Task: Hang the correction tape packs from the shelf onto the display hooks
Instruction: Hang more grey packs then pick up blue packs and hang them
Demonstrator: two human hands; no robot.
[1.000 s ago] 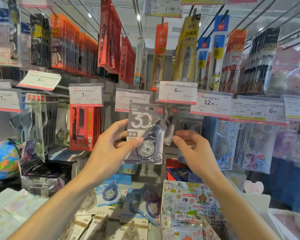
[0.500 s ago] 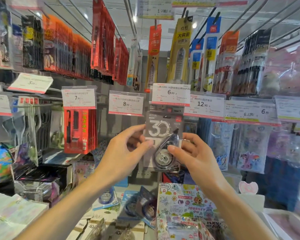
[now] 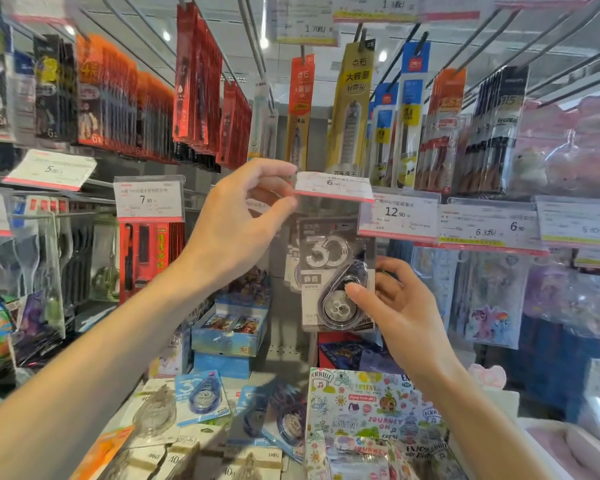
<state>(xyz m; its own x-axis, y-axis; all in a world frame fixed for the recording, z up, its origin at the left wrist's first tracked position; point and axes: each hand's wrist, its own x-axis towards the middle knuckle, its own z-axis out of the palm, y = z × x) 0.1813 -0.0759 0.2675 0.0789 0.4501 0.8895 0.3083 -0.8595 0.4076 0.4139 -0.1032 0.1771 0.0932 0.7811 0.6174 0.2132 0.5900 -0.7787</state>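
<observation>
left hand point(image 3: 236, 226) pinches price tag point(image 3: 331, 187), tilted up | right hand point(image 3: 395, 306) grips correction tape pack point(image 3: 329, 275) | pack top behind tag, hook unseen

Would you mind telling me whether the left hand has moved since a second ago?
Yes. The left hand has left the correction tape pack and risen to pinch the 6.00 price tag, beside the fixed 12.90 tag. The right hand holds the pack.
</observation>
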